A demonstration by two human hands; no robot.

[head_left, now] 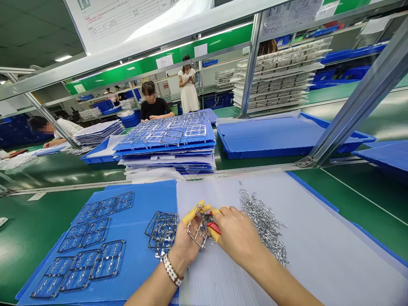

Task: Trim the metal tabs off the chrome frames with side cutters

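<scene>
My left hand (188, 233), with yellow finger covers and a bracelet at the wrist, holds up a shiny chrome sprue frame (193, 233). In my right hand (237, 231), also with yellow finger covers, are red-handled nippers (214, 228), close against the frame's right side; their jaws are hard to make out. Loose small silver parts lie just below the frame, partly hidden by my hands. To the left of my left hand is a jumbled stack of sprue frames (162, 229). Right of my right hand spreads a heap of small silver parts (263, 225).
More frames lie in rows on a blue sheet (134, 263) at left. A white sheet (318, 255) covers the right side. Behind stand a stack of loaded blue sheets (165, 157), a blue tray (270, 136) and a slanting metal post (360, 91). Several people are farther back.
</scene>
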